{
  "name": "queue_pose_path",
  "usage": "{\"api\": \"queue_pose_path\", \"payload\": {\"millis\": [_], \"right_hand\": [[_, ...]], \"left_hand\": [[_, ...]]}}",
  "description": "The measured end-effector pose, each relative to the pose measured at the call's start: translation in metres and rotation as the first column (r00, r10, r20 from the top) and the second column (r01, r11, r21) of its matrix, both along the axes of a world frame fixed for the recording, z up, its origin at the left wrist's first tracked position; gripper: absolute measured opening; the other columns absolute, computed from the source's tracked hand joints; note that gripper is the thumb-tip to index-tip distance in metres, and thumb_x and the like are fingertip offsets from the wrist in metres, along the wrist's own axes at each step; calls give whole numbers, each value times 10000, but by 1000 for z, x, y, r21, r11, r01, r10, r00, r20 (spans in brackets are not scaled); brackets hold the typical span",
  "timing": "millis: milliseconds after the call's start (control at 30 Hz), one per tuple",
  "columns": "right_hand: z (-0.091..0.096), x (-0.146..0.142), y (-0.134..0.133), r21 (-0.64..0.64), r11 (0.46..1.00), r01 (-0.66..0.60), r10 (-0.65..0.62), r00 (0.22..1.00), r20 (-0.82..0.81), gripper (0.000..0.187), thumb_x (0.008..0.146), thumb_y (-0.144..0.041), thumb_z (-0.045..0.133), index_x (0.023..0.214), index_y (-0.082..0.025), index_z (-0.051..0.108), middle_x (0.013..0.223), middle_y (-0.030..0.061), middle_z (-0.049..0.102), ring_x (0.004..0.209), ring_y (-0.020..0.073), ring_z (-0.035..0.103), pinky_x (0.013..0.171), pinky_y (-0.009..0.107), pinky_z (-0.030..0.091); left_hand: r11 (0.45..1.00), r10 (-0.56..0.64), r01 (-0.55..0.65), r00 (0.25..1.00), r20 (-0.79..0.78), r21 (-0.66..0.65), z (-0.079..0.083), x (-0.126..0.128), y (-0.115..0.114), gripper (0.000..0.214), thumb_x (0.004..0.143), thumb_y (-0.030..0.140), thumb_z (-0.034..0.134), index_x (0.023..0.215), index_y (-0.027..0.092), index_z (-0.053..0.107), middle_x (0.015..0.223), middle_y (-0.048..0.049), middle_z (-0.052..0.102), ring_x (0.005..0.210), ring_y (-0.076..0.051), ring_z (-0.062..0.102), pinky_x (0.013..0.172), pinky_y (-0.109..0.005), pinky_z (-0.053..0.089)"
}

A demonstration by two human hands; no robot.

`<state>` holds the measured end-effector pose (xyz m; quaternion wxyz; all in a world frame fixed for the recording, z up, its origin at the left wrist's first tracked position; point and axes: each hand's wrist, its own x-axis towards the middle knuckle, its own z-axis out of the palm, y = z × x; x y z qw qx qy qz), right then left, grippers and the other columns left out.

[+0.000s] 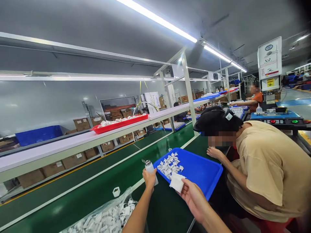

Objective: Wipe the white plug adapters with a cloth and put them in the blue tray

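l hand (pixel 149 178) grips bottle (pixel 149 167) just left of blue tray (pixel 206 171), top tilted away; r hand (pixel 192 194) pinches white cloth (pixel 177 183) at tray's near edge.

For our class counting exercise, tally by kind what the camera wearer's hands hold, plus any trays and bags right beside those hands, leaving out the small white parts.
Bottle, in the left hand: 1
White cloth, in the right hand: 1
Blue tray: 1
Clear bag: 1
Total: 4
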<state>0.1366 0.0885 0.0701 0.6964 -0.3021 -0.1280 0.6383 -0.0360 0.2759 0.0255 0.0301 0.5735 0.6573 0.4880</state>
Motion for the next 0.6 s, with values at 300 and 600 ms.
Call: {"api": "queue_pose_path", "payload": {"millis": [300, 600], "right_hand": [[-49, -11, -76, -100, 992, -71, 74, 997, 26, 330, 696, -266, 865, 955, -106, 738, 1002, 135, 800, 1105, 313, 719, 892, 366, 613], [-116, -9, -158, -502, 851, -153, 150, 988, -46, 557, 396, -336, 1022, 861, -155, 773, 1025, 119, 810, 1047, 327, 750, 824, 323, 662]], "left_hand": [[969, -85, 23, 966, -243, -247, 19, -11, -31, 411, 953, 365, 658, 1318, 189, 589, 1355, -111, 607, 1151, -274, 636, 950, -505, 558], [606, -708, 290, 622, -336, -741, 30, -94, -153, 270, 949, 335, 667, 1170, 180, 661, 1218, -81, 674, 1053, -229, 665, 913, -454, 570]]}}
